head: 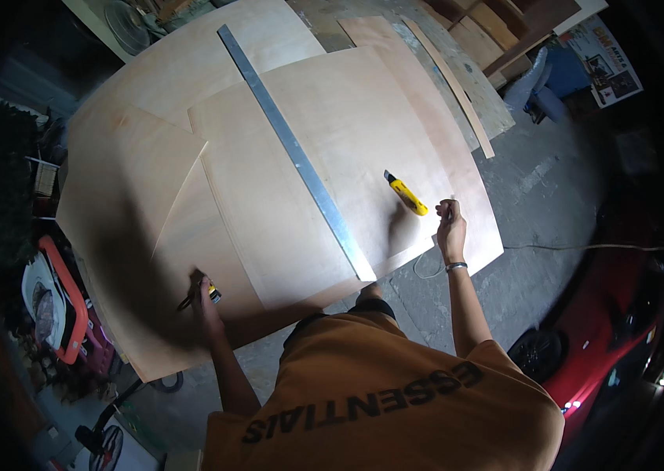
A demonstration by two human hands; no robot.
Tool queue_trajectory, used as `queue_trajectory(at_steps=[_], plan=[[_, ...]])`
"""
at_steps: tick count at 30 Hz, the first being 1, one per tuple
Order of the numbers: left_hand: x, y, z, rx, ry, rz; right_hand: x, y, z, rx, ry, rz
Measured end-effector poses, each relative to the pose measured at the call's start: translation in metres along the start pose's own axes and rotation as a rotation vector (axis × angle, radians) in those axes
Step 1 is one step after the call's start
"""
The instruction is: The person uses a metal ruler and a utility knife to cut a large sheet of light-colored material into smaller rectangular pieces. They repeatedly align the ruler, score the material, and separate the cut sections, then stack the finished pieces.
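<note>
My left hand (pixel 208 309) grips a small yellow-and-black tool, apparently a tape measure (pixel 214 292), above the shaded left part of the plywood. A dark loop, perhaps its strap, shows beside the fingers. At the right edge of the sheets is my right hand (pixel 451 229), its fingers curled together; whether a thin thing sits between them is unclear. Left of that hand a yellow utility knife (pixel 407 195) lies on the upper plywood sheet (pixel 355 118), its black tip pointing away from me. A long metal straightedge (pixel 302 165) crosses this sheet diagonally from the far side to the near edge.
More plywood sheets (pixel 120 194) lie under and beside the upper one, overlapping. A narrow wood strip (pixel 450 82) rests at the far right, near wooden shelving (pixel 485 29). A cord (pixel 591 247) runs right towards a red car (pixel 608 329). Assorted items crowd the left side.
</note>
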State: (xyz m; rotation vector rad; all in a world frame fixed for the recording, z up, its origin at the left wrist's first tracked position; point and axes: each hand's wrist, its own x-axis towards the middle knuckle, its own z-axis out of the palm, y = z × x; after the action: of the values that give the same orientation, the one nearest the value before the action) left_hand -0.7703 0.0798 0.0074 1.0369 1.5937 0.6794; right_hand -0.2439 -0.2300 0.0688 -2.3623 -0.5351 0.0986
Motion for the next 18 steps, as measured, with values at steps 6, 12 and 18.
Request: queue_trajectory(at_steps=[6,12,18], plan=[[-0.015,-0.008,0.096,-0.146,0.002,0.067,0.030,0.037,0.029,-0.249,-0.181,-0.368],[-0.038,0.007,0.134,0.053,0.107,0.136,0.055,0.035,0.046,-0.192,-0.263,-0.503],[-0.042,-0.010,0.088,0.621,0.366,0.278,0.044,-0.001,0.051,-0.118,-0.320,-0.811]])
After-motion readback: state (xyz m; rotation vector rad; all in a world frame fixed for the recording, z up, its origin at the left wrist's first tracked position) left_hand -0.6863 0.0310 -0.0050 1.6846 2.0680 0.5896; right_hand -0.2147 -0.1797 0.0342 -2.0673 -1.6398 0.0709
